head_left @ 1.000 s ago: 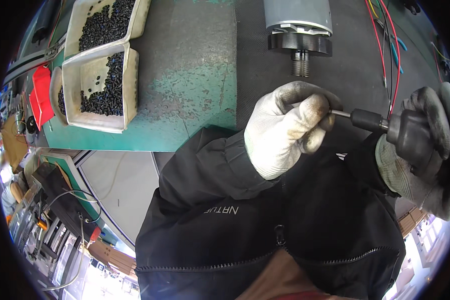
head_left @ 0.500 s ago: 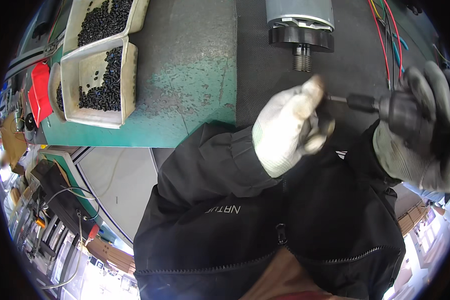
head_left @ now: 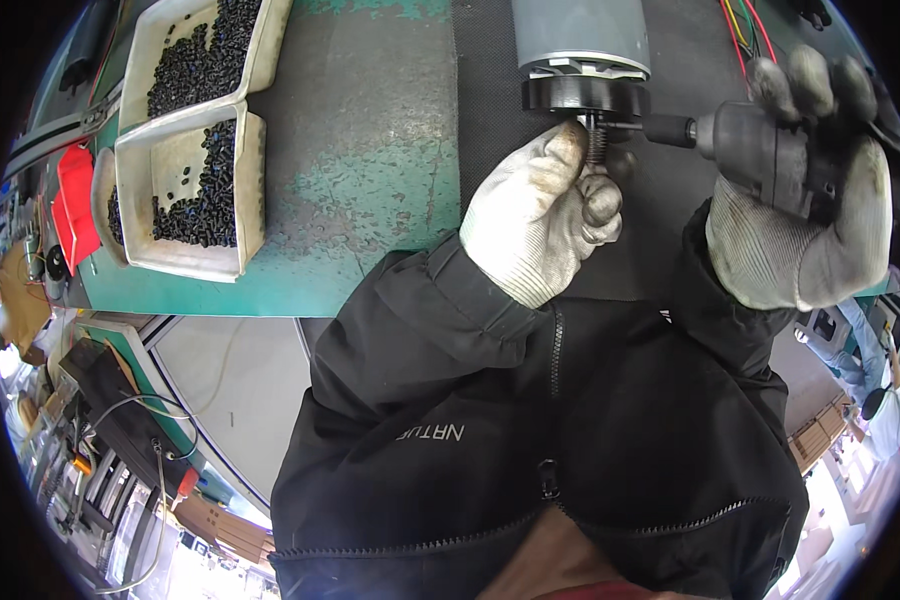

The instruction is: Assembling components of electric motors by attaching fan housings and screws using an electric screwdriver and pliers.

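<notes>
A grey cylindrical motor [head_left: 582, 35] lies at the top, with a black ring [head_left: 585, 96] and a threaded shaft [head_left: 597, 150] pointing toward me. My left hand [head_left: 540, 205], in a whitish glove with dirty fingertips, closes its fingers around that shaft just below the ring. Whether a small part is pinched there too is hidden. In my gloved right hand [head_left: 800, 220] is a dark power screwdriver [head_left: 760, 150], held level. Its black chuck [head_left: 668, 130] faces left, and the thin bit reaches to the shaft close beside my left fingertips.
Two off-white bins [head_left: 252, 200] of small black screws [head_left: 210, 195] stand at the left on the worn green table [head_left: 370, 200]. A red container [head_left: 75, 210] sits beyond them. Coloured wires [head_left: 745, 30] run at the upper right. Another person [head_left: 885, 410] is at the far right.
My left hand has moved up and left onto the threaded shaft. The screwdriver in my right hand has moved up and left, bringing its bit to the shaft.
</notes>
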`<state>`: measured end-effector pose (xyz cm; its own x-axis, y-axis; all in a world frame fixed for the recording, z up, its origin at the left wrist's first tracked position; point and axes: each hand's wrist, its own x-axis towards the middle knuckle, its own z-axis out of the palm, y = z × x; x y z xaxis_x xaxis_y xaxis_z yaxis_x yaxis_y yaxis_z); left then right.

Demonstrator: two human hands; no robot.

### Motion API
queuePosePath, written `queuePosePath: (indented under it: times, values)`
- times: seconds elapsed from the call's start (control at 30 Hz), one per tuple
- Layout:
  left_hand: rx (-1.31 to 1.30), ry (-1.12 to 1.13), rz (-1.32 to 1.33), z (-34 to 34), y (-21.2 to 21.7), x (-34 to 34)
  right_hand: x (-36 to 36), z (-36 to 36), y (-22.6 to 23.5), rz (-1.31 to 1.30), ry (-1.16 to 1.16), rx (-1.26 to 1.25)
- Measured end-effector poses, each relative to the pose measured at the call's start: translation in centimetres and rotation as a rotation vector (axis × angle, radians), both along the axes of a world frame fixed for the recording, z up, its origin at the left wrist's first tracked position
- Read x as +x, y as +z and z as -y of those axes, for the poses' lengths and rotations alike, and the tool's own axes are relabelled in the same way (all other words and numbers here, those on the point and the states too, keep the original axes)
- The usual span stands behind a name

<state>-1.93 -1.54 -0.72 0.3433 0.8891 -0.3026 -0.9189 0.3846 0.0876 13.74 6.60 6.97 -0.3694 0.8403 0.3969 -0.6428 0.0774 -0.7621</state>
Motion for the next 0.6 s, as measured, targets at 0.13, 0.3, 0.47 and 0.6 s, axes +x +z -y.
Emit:
queuePosePath:
  times: [0.13,0.3,0.47,0.6]
  values:
    - [0.057,0.010,0.020,0.3,-0.6,-0.3,-1.6,0.1,0.4,-0.282,-0.181,-0.047]
    - [0.121,0.012,-0.054,0.3,-0.8,-0.3,-0.8,0.4,0.8,-0.040,-0.042,-0.131]
    - [0.116,0.008,-0.091,-0.2,-0.2,-0.2,-2.0,0.0,0.2,-0.183,-0.078,-0.096]
    - [0.064,0.027,-0.091,0.2,-0.4,-0.5,-2.6,-0.2,0.4,-0.113,-0.170,-0.137]
